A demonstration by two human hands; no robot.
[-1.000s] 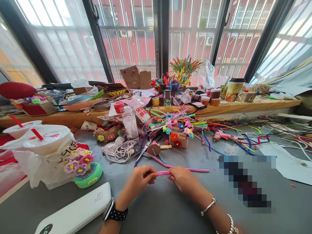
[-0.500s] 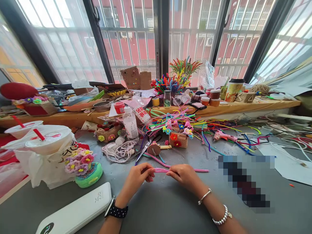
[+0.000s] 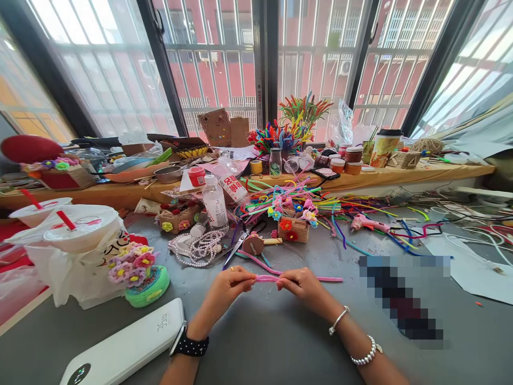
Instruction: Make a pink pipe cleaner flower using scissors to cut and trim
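Observation:
Pinched between my two hands is a pink pipe cleaner (image 3: 266,278), stretched low above the grey table (image 3: 276,337). My left hand (image 3: 233,284) grips its left end between thumb and fingers. On the other side my right hand (image 3: 297,283) pinches it, with a short span showing between the hands. A pink length sticks out to the right past my right hand; whether it is the same piece I cannot tell. Just beyond my hands lie scissors (image 3: 235,248) and a round brown disc (image 3: 253,245).
A white power bank (image 3: 128,342) and a green flower pot (image 3: 147,289) stand at the left, by bagged drink cups (image 3: 82,230). Behind are bead strings (image 3: 200,251), a bottle (image 3: 215,203), a flower basket (image 3: 294,230) and many pipe cleaners. A pink glue gun (image 3: 371,224) lies right.
My left hand has shifted slightly, its fingers now straighter and closer together on the pink pipe cleaner. My right hand has barely moved, and the span between the hands stays short.

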